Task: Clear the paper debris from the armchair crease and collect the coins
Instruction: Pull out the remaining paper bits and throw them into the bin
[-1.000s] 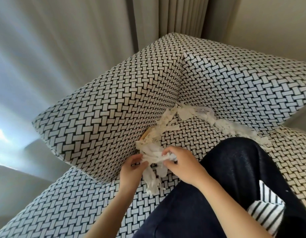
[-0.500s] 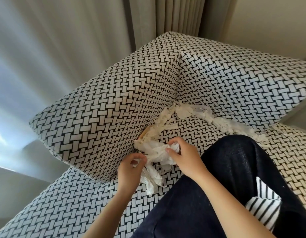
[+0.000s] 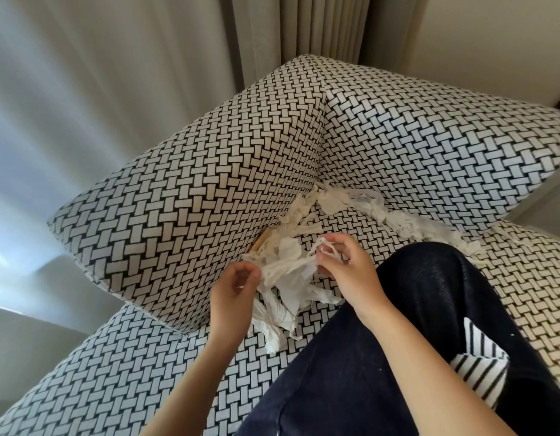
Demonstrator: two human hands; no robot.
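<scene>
At the left crease (image 3: 299, 212) of the armchair (image 3: 429, 136), where armrest (image 3: 178, 199) meets seat (image 3: 351, 221), torn white paper (image 3: 288, 278) is heaped in a loose bunch

Left hand (image 3: 233, 287): fingers curled, thumb and forefinger tips closed on the bunch's left edge. More shreds hang below this hand and trail down onto the seat

Right hand (image 3: 348, 272): fingers bent, tips pinching thin strands at the bunch's right side. Strands run taut from this pinch toward the left hand. Both hands sit just above the seat and near each other, with the bunch between them

Small scraps line the left crease from the bunch up to the inner corner. From that corner a second strip (image 3: 398, 221) of shredded paper lies along the back crease, pressed against the foot of the backrest (image 3: 445, 158) and running out to the right

Tan sliver (image 3: 261, 243): pokes out of the left crease just beside the bunch's upper left, touching the armrest fabric. Cannot tell what it is

Upholstery: black-and-white basket-weave on armrest, seat and backrest alike

Dark trouser leg (image 3: 414, 325) lies across the seat right of the hands, knee near the right hand. Striped cloth (image 3: 477, 372) rests against the leg at lower right. Grey curtain (image 3: 319, 26) hangs behind the armchair
</scene>
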